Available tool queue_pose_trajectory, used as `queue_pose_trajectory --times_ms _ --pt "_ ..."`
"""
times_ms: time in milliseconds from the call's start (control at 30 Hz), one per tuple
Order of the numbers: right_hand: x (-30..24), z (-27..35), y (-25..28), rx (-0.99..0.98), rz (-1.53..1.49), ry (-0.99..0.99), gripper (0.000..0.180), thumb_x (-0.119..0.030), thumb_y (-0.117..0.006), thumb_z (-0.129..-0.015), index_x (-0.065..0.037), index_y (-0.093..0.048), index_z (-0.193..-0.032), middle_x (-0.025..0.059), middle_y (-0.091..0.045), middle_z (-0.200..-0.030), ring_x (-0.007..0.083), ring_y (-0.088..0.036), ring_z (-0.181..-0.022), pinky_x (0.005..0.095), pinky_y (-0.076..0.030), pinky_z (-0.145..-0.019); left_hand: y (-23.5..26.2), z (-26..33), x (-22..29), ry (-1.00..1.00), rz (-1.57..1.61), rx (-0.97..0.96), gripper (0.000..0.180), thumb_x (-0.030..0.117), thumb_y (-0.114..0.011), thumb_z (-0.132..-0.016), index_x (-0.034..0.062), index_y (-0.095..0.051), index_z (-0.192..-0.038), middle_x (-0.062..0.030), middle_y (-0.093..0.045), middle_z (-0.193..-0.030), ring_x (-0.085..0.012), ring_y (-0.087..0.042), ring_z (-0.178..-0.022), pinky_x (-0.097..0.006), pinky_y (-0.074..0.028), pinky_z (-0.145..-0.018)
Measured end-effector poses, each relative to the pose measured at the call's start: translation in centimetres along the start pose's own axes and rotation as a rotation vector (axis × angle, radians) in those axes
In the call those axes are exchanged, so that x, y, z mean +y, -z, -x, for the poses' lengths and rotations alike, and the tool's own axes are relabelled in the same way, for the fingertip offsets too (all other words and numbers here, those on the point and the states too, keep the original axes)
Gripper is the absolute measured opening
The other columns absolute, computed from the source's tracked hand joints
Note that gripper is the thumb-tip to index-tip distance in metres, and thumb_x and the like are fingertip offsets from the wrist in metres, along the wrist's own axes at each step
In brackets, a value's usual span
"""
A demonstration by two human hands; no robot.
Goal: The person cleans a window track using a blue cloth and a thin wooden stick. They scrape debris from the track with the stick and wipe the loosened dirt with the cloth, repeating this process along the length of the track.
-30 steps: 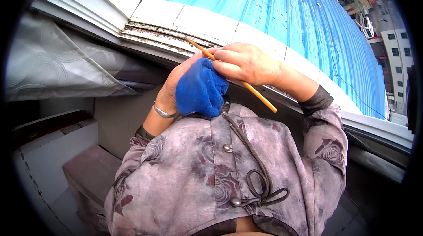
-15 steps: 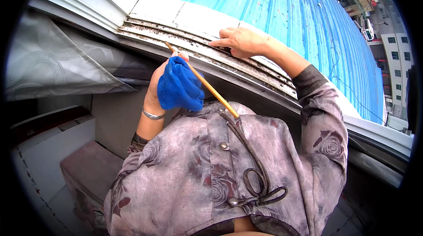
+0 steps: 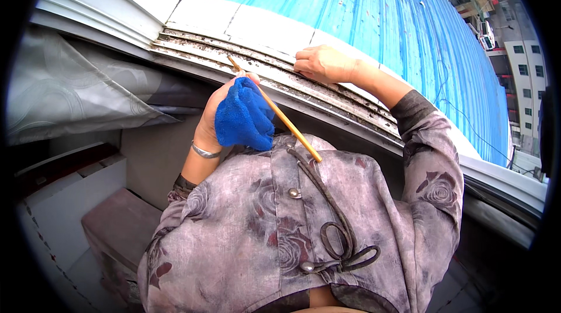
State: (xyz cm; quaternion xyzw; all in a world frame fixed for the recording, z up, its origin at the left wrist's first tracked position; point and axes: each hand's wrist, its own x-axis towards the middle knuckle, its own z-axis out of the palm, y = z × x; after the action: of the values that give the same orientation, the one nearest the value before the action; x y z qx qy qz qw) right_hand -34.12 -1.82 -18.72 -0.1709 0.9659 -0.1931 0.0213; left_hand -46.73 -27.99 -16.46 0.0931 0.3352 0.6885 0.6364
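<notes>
My left hand (image 3: pixel 213 111) is closed round a blue cloth (image 3: pixel 244 117) and a slim, tapered wooden stick (image 3: pixel 286 121) that looks like a chopstick. The cloth hangs bunched over the palm side. One end of the stick points toward the dirty window track (image 3: pixel 204 51), the other toward my shirt front. My right hand (image 3: pixel 324 64) rests at the outer side of the track with its fingers curled in. Its fingertips are hidden, so what they hold, if anything, does not show. Dark grime and crumbs lie along the grooves of the track.
White tiles (image 3: pixel 257 23) form a ledge outside the track, with a blue corrugated roof (image 3: pixel 350 3) beyond. A white window frame (image 3: pixel 99 12) and a grey patterned curtain (image 3: pixel 64 85) stand at left. Below is a padded brown seat (image 3: pixel 120 216).
My right hand has drawn its outstretched index finger in and shifted slightly right. My left hand, with the cloth and stick, has moved a little to the right.
</notes>
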Motion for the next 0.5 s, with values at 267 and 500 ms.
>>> queue_pose_trajectory --times_ms 267,500 --pt "5.2 3.0 4.5 0.495 0.684 -0.472 0.048 0.002 -0.053 -0.082 -0.015 -0.054 -0.127 0.0141 -0.054 -0.126 0.0304 -0.057 -0.110 0.0423 -0.049 -0.085 -0.5 -1.8 -0.7 0.046 -0.082 -0.148 0.031 0.022 -0.039 -0.101 -0.0042 -0.053 -0.113 -0.0084 -0.062 -0.093 -0.0112 -0.059 -0.082 -0.022 -0.049 -0.074" --pt "-3.1 -3.2 3.0 0.269 0.259 0.171 0.034 -0.019 -0.054 -0.086 -0.012 -0.055 -0.119 0.0084 -0.058 -0.117 0.0240 -0.056 -0.108 0.0349 -0.046 -0.088 -3.0 -3.9 -0.8 0.168 -0.012 -0.325 0.030 0.024 -0.042 -0.101 -0.0023 -0.053 -0.112 -0.0055 -0.061 -0.089 -0.0119 -0.061 -0.084 -0.022 -0.050 -0.073"
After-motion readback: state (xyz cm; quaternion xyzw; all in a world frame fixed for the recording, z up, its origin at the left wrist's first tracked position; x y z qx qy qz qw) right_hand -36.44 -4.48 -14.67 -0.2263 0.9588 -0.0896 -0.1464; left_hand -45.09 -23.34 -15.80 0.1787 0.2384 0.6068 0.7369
